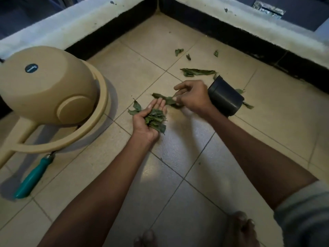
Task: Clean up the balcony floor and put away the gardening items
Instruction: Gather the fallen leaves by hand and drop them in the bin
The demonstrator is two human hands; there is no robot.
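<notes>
Green leaves (155, 120) fill the left hand (147, 120); a black pot (225, 97) lies beside the right hand (193, 97) (beige tiled floor (178, 175) beneath).

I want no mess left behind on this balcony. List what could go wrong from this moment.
1. The left hand cups a loose pile of leaves on an open palm; adding the leaf pinched by the right hand could spill some.
2. Small leaf scraps lie far off near the wall and may be missed.
3. The black pot lies on its side over leaves, which could stay hidden beneath it.
</notes>
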